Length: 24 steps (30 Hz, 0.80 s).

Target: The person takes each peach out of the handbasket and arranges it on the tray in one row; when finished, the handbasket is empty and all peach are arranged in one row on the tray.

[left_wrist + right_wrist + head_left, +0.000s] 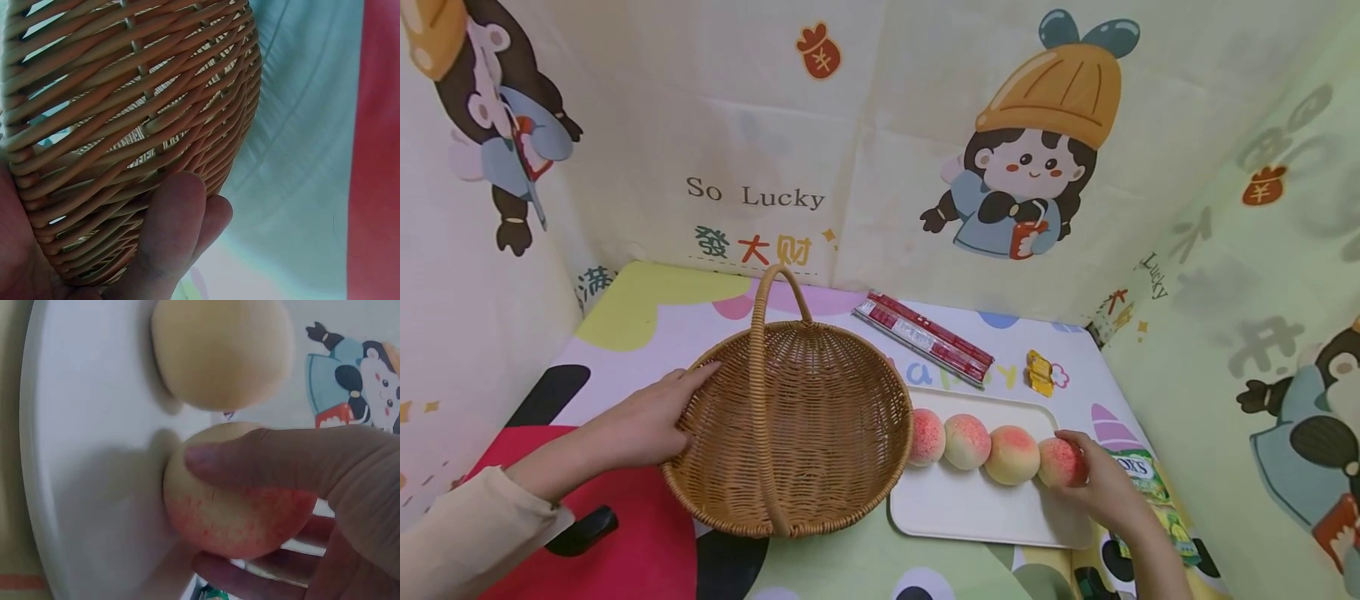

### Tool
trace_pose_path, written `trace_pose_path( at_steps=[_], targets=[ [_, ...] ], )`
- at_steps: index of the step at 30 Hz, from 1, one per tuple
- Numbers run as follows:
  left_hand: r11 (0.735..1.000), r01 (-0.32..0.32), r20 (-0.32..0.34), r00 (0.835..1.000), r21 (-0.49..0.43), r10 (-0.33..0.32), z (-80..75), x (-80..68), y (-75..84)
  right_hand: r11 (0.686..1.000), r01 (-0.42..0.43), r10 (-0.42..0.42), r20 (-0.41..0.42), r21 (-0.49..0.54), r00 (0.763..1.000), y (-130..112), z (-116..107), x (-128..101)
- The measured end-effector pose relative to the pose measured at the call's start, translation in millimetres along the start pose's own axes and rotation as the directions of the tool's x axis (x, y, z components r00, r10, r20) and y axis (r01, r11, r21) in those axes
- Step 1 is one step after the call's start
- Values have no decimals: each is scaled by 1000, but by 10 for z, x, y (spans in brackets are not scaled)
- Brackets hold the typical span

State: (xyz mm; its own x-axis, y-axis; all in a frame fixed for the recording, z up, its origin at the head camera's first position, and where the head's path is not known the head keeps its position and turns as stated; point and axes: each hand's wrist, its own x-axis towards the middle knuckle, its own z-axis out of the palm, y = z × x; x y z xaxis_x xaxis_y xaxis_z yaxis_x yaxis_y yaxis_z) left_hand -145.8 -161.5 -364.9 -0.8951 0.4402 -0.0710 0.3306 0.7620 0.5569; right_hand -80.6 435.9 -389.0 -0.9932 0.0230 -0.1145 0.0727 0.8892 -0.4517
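A brown wicker basket [827, 417] with a tall arched handle stands left of the middle. My left hand [658, 417] grips its left side near the rim; in the left wrist view the thumb [172, 219] lies along the woven wall [144, 112]. On a white tray [970, 508] several peaches [1013, 455] sit in a row, the leftmost partly behind the basket's rim. The rightmost peach [1060, 463] is held by my right hand [1105, 487]. Up close, the thumb presses on this red-and-cream peach [231, 512] while fingers curl under it, beside another peach [219, 350].
Behind the tray lie long red-and-silver packets [925, 337] and a small gold-wrapped piece [1040, 372]. A green packet [1180, 533] lies by my right wrist. Printed cloth walls [880, 150] rise at the back and both sides of the table.
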Motion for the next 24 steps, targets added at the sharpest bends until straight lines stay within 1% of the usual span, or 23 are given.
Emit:
trace_pose_path(
  at_steps=[3, 8, 11, 15, 18, 21, 24],
  targets=[
    [1000, 3, -4, 1000, 4, -3, -12, -7, -13, 1000, 7, -7, -13, -21, 1000, 11, 4, 33],
    [1000, 22, -12, 1000, 7, -22, -17, -30, -39, 998, 68, -68, -24, -17, 997, 35, -4, 128],
    [1000, 26, -17, 1000, 6, -26, -16, -40, -49, 998, 60, -60, -9, -7, 998, 44, 0, 166],
    [1000, 11, -28, 1000, 17, -10, -19, -42, -55, 999, 40, -40, 0, -9, 999, 59, 24, 156],
    [1000, -6, -32, 999, 24, 7, -12, -33, -47, 998, 62, -63, -5, -24, 998, 54, 16, 111],
    [1000, -13, -31, 999, 23, 13, -9, -30, -37, 994, 95, -96, -9, -55, 995, -17, -40, 82],
    [1000, -9, -15, 1000, 19, 9, -26, -33, -35, 990, 116, -116, -3, -75, 993, -157, -125, 94]
  ],
)
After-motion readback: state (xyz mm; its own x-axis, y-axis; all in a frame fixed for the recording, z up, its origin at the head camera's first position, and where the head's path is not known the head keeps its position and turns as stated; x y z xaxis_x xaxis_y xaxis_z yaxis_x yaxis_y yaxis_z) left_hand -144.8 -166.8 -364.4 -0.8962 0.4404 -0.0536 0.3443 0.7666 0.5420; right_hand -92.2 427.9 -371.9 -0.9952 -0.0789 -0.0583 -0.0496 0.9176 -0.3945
